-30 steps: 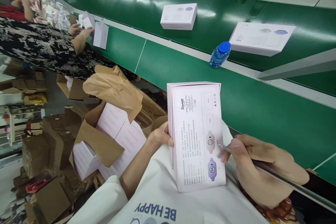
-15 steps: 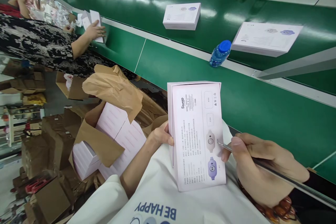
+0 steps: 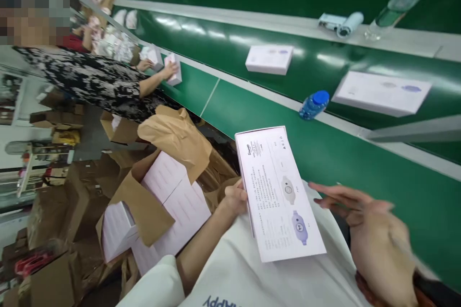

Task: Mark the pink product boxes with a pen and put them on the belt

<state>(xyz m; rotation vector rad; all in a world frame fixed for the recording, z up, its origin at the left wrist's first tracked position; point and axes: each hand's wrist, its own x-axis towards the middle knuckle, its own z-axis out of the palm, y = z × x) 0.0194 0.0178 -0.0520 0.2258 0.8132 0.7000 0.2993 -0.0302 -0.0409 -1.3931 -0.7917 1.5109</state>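
Observation:
My left hand [image 3: 236, 200] grips the lower edge of a pale pink product box [image 3: 281, 194], whose printed back faces up and shows text and two purple-and-grey device pictures. My right hand [image 3: 374, 237] is blurred with motion, to the right of the box and apart from it, with its fingers spread. The silver pen seen earlier is not clearly visible, and the blur hides whether that hand holds it. A beaded bracelet circles my right wrist.
Below the box, an open carton lined with brown paper holds stacked pink boxes [image 3: 173, 206]. A green conveyor belt [image 3: 378, 177] runs diagonally, carrying white boxes [image 3: 269, 59]. A blue-capped bottle [image 3: 314, 104] stands on its rail. At left, a co-worker's hand [image 3: 169, 71] holds a box.
My right hand has moved away from the box and its fingers have spread. The box has tilted clockwise, and the whole view has shifted. The co-worker's hand has moved along the belt edge.

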